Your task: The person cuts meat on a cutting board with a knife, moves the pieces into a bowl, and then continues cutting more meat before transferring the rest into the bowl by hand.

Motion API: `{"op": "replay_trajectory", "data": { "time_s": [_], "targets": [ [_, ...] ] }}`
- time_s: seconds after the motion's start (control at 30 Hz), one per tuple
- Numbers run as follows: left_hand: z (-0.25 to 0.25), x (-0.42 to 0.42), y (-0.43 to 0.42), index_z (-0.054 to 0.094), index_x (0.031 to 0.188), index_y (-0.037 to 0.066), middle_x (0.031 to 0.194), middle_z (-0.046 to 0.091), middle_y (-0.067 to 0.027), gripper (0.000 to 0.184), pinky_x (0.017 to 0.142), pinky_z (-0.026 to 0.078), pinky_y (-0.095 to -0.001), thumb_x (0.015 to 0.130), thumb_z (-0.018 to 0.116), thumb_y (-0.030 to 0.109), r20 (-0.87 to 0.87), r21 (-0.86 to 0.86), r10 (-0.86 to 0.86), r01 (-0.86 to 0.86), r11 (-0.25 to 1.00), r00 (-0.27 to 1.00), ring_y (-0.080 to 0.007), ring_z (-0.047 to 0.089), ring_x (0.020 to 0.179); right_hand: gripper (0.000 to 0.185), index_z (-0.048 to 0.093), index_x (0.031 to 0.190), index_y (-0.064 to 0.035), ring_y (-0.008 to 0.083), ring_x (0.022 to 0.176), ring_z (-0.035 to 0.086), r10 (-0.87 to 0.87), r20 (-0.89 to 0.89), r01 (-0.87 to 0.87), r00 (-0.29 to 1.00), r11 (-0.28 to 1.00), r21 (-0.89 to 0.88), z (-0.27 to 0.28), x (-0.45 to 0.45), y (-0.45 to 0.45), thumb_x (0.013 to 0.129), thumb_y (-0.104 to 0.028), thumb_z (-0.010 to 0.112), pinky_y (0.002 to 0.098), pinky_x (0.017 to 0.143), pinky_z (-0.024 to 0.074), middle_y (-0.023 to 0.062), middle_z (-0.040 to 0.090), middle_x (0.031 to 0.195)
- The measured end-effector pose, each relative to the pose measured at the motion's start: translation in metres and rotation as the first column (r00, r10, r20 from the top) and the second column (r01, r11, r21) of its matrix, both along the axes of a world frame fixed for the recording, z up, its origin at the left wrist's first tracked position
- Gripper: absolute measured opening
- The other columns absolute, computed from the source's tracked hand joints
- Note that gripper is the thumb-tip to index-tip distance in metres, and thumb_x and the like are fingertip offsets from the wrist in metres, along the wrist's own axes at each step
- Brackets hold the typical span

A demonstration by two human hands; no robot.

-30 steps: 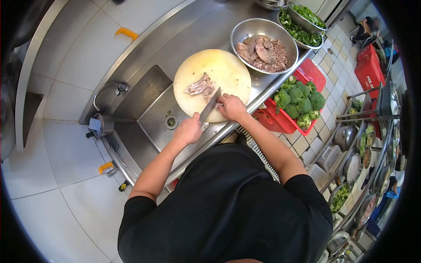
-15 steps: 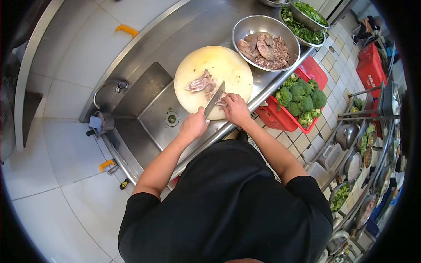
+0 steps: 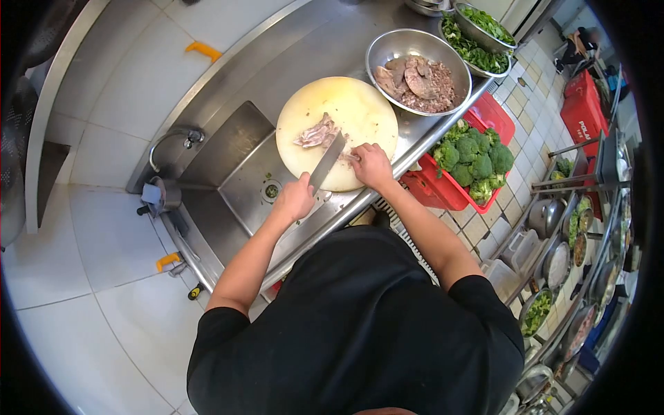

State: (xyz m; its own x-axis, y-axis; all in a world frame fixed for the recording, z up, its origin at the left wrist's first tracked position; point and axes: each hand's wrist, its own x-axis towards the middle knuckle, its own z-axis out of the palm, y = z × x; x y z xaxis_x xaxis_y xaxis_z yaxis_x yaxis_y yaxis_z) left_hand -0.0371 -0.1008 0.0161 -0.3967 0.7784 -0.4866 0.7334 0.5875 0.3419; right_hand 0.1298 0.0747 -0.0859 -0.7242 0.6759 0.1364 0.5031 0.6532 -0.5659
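My left hand (image 3: 294, 199) is closed around the handle of a broad-bladed kitchen knife (image 3: 327, 163), its blade slanting over the round, yellowish-white cutting board (image 3: 294, 114). Just beyond the blade lies a larger chunk of pale brown meat (image 3: 319, 131). On the board's right side, my right hand (image 3: 371, 166) has its fingers curled down on a small piece of meat (image 3: 348, 158), mostly covered by the fingertips. Small scraps dot the board around the blade.
A steel bowl (image 3: 460, 59) of chopped and larger meat stands beyond the board. Broccoli (image 3: 474, 158) fills a red crate (image 3: 434, 191) at right. The sink (image 3: 232, 187) with its faucet (image 3: 173, 137) lies left. Bowls of greens (image 3: 484, 24) sit at the far end; a rack of pans stands right.
My left hand has drawn the knife left, away from my right hand, and the blade has shifted off the small piece toward the larger chunk. My right hand has barely moved.
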Motion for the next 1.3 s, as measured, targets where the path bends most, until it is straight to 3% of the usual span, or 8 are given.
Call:
{"op": "replay_trajectory", "data": {
  "time_s": [0.3,0.63,0.73,0.9,1.07,1.2,1.23,1.3],
  "targets": [
    [0.023,0.008,-0.008,0.051,0.117,0.002,0.096,0.069,-0.0353,0.024,0.086,0.050,-0.0633,0.103,0.052,0.021,-0.042,0.023,-0.021,0.022,0.999,0.999,-0.0532,0.067,0.096,0.014,0.072,0.093,-0.0052,0.0369,0.093,0.067,0.026,-0.097,-0.033,0.995,0.996,-0.080,-0.002,-0.007,-0.009,0.087,-0.017,0.069,0.0459,0.088,0.0543,0.0165,0.071,0.095],
    [0.032,0.017,-0.014,0.052,0.118,0.002,0.091,0.070,-0.0325,0.024,0.082,0.051,-0.0620,0.102,0.052,0.020,-0.051,-0.034,-0.085,0.084,0.996,0.995,-0.0518,0.068,0.091,0.014,0.071,0.089,-0.0032,0.0362,0.093,0.068,0.094,-0.034,-0.096,0.995,0.992,-0.081,-0.004,-0.013,-0.005,0.089,-0.016,0.066,0.0441,0.087,0.0564,0.0168,0.069,0.092],
    [-0.011,0.021,0.002,0.050,0.123,0.003,0.094,0.070,-0.0322,0.027,0.083,0.052,-0.0616,0.102,0.052,0.020,0.004,0.001,-0.063,0.063,0.998,0.998,-0.0522,0.068,0.092,0.014,0.073,0.089,-0.0036,0.0361,0.093,0.068,0.103,-0.022,-0.105,0.994,0.987,-0.124,-0.002,-0.010,-0.006,0.089,-0.016,0.067,0.0442,0.087,0.0566,0.0171,0.070,0.090],
    [0.001,0.022,-0.003,0.047,0.124,0.000,0.094,0.069,-0.0338,0.029,0.085,0.052,-0.0620,0.102,0.052,0.019,-0.014,-0.017,-0.088,0.088,0.996,0.996,-0.0526,0.068,0.093,0.013,0.077,0.089,-0.0051,0.0354,0.093,0.069,0.078,0.000,-0.078,0.997,0.993,-0.094,-0.004,-0.009,-0.002,0.087,-0.017,0.070,0.0434,0.087,0.0571,0.0162,0.072,0.087],
    [-0.024,0.028,0.004,0.047,0.122,0.000,0.093,0.069,-0.0347,0.029,0.083,0.052,-0.0625,0.102,0.053,0.020,0.010,0.035,-0.050,0.049,0.998,0.999,-0.0532,0.068,0.090,0.014,0.076,0.090,-0.0060,0.0334,0.095,0.069,0.041,-0.094,-0.051,0.995,0.992,-0.115,-0.012,-0.004,-0.004,0.087,-0.019,0.073,0.0443,0.086,0.0566,0.0142,0.072,0.092],
    [-0.007,0.020,0.017,0.049,0.118,0.000,0.097,0.069,-0.0353,0.026,0.085,0.053,-0.0601,0.102,0.052,0.021,0.024,0.024,-0.057,0.056,0.998,0.998,-0.0528,0.068,0.094,0.017,0.074,0.097,-0.0055,0.0350,0.095,0.068,0.006,-0.218,-0.039,0.976,0.988,-0.151,0.000,0.010,-0.010,0.085,-0.018,0.077,0.0438,0.085,0.0557,0.0140,0.070,0.100],
    [-0.005,0.019,0.014,0.049,0.118,0.000,0.098,0.069,-0.0355,0.026,0.086,0.052,-0.0601,0.102,0.052,0.021,0.029,0.022,-0.052,0.051,0.998,0.998,-0.0527,0.068,0.095,0.029,0.070,0.104,-0.0039,0.0363,0.098,0.066,-0.089,-0.231,0.020,0.969,0.959,-0.284,0.007,0.012,-0.014,0.082,-0.020,0.081,0.0439,0.088,0.0543,0.0152,0.067,0.106],
    [-0.003,0.018,0.007,0.050,0.118,0.000,0.100,0.069,-0.0358,0.026,0.087,0.052,-0.0599,0.102,0.052,0.021,0.034,0.020,-0.048,0.047,0.999,0.998,-0.0525,0.068,0.097,0.032,0.068,0.107,-0.0035,0.0383,0.104,0.064,-0.133,-0.223,0.092,0.966,0.978,-0.187,0.018,0.014,-0.015,0.083,-0.020,0.080,0.0449,0.092,0.0531,0.0163,0.065,0.108]
  ]
}}
